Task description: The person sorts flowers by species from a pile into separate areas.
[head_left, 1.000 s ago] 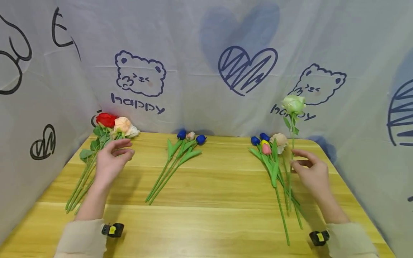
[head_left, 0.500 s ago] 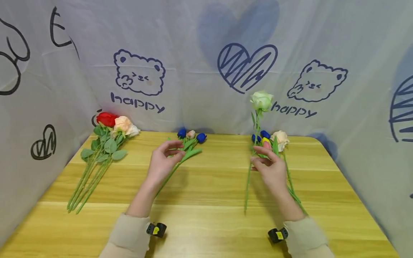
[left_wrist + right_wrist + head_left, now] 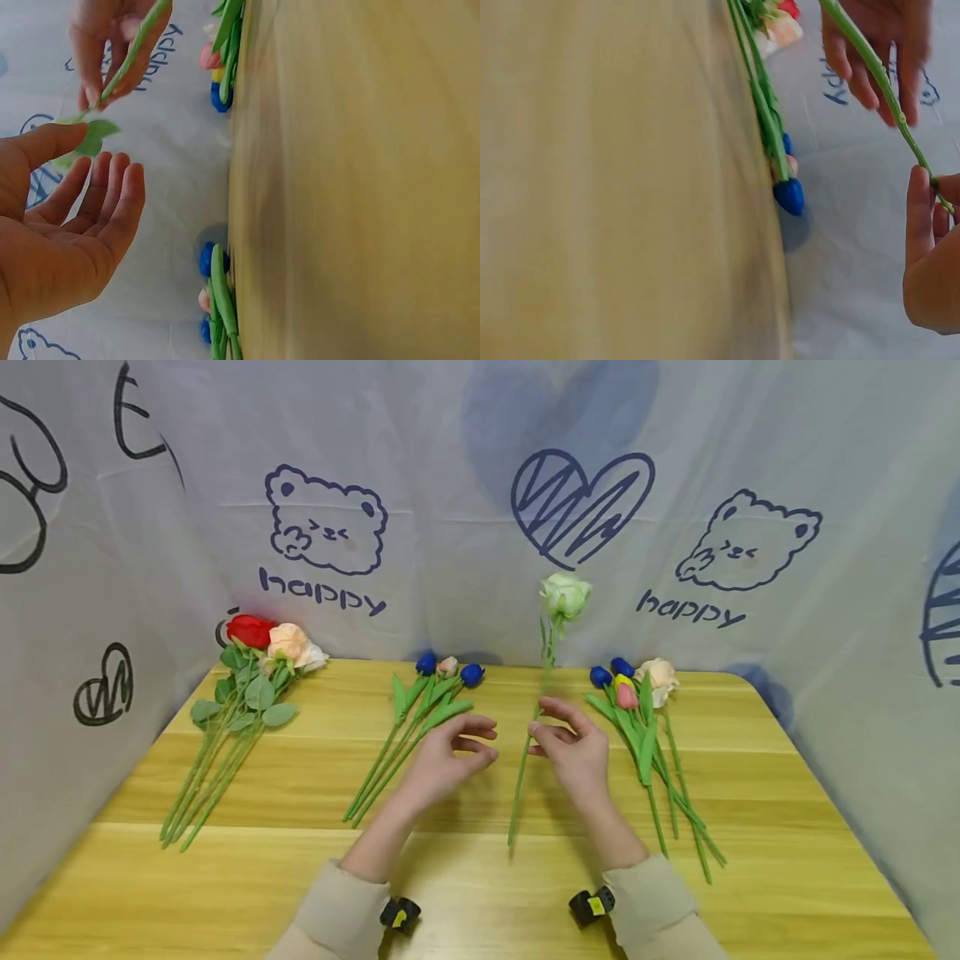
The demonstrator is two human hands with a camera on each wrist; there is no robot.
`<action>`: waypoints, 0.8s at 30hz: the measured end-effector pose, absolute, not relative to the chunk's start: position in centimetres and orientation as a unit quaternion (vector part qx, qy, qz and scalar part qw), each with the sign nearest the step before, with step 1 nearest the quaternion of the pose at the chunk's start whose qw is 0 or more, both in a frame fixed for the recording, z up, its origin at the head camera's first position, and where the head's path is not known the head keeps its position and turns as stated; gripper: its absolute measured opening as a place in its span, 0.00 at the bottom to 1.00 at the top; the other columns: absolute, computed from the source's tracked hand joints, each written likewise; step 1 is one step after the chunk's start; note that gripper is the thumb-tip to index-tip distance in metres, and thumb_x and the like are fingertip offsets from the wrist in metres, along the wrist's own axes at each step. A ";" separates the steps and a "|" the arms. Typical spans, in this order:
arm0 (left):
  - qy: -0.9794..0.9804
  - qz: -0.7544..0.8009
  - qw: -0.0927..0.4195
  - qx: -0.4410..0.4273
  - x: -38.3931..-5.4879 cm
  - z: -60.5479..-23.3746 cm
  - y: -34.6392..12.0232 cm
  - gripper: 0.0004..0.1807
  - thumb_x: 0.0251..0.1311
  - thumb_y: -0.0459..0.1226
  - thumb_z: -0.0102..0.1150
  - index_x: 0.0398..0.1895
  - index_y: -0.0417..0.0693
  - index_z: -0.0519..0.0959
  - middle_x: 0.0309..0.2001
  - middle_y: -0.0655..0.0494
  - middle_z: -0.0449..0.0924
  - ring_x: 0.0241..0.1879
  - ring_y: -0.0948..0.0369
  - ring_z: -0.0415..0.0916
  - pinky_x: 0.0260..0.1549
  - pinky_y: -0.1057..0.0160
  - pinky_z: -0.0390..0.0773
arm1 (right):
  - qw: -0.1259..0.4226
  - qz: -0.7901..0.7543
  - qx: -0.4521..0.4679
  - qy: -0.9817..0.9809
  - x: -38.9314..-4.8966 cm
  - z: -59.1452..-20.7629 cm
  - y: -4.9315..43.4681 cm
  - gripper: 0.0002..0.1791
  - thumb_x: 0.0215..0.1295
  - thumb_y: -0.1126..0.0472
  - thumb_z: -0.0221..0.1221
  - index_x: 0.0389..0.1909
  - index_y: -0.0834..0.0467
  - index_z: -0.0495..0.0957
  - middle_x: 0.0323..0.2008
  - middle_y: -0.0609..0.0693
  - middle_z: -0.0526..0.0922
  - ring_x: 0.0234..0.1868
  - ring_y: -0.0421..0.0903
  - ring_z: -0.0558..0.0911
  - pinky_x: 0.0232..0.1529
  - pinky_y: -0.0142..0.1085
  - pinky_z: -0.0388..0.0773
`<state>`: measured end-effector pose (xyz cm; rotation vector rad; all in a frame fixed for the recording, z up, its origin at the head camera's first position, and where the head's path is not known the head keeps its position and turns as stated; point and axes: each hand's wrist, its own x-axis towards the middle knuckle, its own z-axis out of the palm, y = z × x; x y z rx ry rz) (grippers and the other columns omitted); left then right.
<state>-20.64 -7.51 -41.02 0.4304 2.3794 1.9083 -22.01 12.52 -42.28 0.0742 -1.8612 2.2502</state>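
Observation:
Near the middle of the table, my right hand (image 3: 577,756) pinches the green stem of a pale green rose (image 3: 565,597) between thumb and fingers. The rose stands nearly upright, bloom at the top, its stem slanting down to the left. In the right wrist view the stem (image 3: 877,71) passes between thumb and forefinger. My left hand (image 3: 450,760) is a short way left of the stem, fingers loosely bent and parted from the thumb, holding nothing. In the left wrist view that hand (image 3: 79,225) overlaps a leaf (image 3: 96,139) of the rose.
Blue and pink tulips (image 3: 412,718) lie behind the left hand. Right of the right hand lie blue, yellow and pink tulips (image 3: 627,695) with a cream rose (image 3: 657,681). Red and peach roses (image 3: 251,631) lie far left. A printed cloth (image 3: 450,527) hangs behind the wooden table (image 3: 480,893).
My right hand has carried the pale green rose leftward from the right-hand flowers to the middle. My left hand has moved right, from the roses past the tulips toward the stem.

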 end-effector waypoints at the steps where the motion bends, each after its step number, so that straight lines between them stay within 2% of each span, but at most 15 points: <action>1: 0.774 0.617 0.041 0.140 -20.6 -41.2 -7.3 0.22 0.66 0.30 0.67 0.63 0.41 0.79 0.56 0.43 0.83 0.51 0.49 0.82 0.46 0.57 0.86 | 0.109 0.766 0.022 -0.633 -21.9 -42.5 12.4 0.20 0.64 0.79 0.64 0.57 0.68 0.81 0.49 0.55 0.80 0.37 0.41 0.87 0.35 0.38 0.89; 7: 0.781 0.601 0.082 0.151 -20.5 -41.9 -6.5 0.22 0.69 0.34 0.65 0.64 0.40 0.78 0.56 0.42 0.83 0.52 0.49 0.83 0.47 0.55 0.87 | 0.115 0.771 0.017 -0.626 -21.5 -42.9 12.2 0.20 0.65 0.79 0.64 0.58 0.69 0.81 0.52 0.57 0.80 0.39 0.41 0.87 0.37 0.37 0.89; 15: 0.747 0.632 0.133 0.157 -20.4 -41.7 -6.3 0.22 0.69 0.30 0.64 0.65 0.35 0.74 0.52 0.41 0.83 0.48 0.48 0.85 0.42 0.52 0.89 | 0.122 0.784 0.013 -0.609 -21.4 -42.6 11.9 0.20 0.65 0.79 0.64 0.58 0.69 0.80 0.50 0.55 0.80 0.38 0.41 0.87 0.37 0.37 0.89; 20: 0.744 0.632 0.150 0.156 -20.3 -41.7 -6.2 0.22 0.68 0.29 0.63 0.64 0.34 0.75 0.51 0.41 0.84 0.46 0.48 0.86 0.42 0.50 0.89 | 0.128 0.785 0.009 -0.606 -21.4 -42.4 11.8 0.20 0.65 0.79 0.64 0.58 0.68 0.81 0.50 0.54 0.81 0.38 0.42 0.86 0.39 0.40 0.89; 24: 0.741 0.634 0.154 0.159 -20.2 -41.7 -6.1 0.21 0.68 0.28 0.63 0.63 0.34 0.75 0.51 0.40 0.84 0.47 0.44 0.85 0.42 0.49 0.88 | 0.133 0.786 0.012 -0.603 -21.5 -42.3 11.7 0.20 0.65 0.79 0.64 0.58 0.69 0.81 0.49 0.53 0.81 0.38 0.42 0.86 0.40 0.43 0.90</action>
